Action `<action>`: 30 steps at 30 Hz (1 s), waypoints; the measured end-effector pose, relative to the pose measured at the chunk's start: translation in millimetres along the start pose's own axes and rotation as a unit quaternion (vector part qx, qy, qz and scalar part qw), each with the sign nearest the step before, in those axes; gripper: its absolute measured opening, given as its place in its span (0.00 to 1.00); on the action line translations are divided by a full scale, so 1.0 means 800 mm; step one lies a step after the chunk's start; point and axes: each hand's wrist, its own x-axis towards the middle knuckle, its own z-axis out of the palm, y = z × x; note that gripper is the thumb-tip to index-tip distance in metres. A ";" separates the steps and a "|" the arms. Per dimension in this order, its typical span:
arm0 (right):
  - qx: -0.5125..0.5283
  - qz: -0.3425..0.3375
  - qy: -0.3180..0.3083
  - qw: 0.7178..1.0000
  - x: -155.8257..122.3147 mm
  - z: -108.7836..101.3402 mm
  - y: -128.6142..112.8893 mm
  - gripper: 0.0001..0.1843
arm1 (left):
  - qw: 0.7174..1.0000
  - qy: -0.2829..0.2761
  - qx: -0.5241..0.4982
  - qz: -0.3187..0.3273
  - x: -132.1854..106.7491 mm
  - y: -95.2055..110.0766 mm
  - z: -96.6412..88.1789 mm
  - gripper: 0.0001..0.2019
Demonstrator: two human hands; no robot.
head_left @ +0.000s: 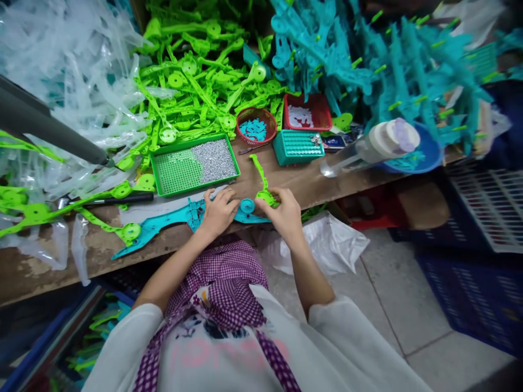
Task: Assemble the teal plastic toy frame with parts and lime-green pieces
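Observation:
A long blue plastic toy part (163, 224) lies along the front of the bench, its pointed end to the left and a round disc near its right end. My left hand (219, 211) presses over its middle with fingers curled round it, covering that stretch. Between the thumb and fingers of my right hand (286, 213) is a bright green plastic arm (262, 178). Its thin end points up and away, and the rounded end sits in my grip, just right of the blue disc. Fingers partly hide the rounded end.
A green tray (175, 190) holds small silvery pieces. Behind it stand a red basket (269, 128) of blue bits, a red bin (327, 122) and a teal basket (281, 155). A clear bottle (359, 152) leans at right. Piles of green parts (200, 71) and blue parts (327, 43) fill the back.

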 end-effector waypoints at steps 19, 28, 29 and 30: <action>-0.071 -0.071 -0.257 0.961 -0.009 0.026 0.000 0.33 | 0.992 -0.064 0.000 0.112 -0.060 0.001 -0.015 0.07; -0.183 -0.178 -0.339 0.905 0.038 0.010 -0.014 0.25 | 0.995 -0.069 -0.045 0.057 -0.055 0.006 -0.013 0.08; -0.185 -0.186 -0.339 0.904 0.041 0.011 -0.012 0.25 | 0.996 -0.062 -0.048 0.052 -0.056 0.006 -0.012 0.08; -0.181 -0.194 -0.338 0.903 0.043 0.012 -0.010 0.26 | 0.996 -0.058 -0.051 0.046 -0.057 0.007 -0.010 0.08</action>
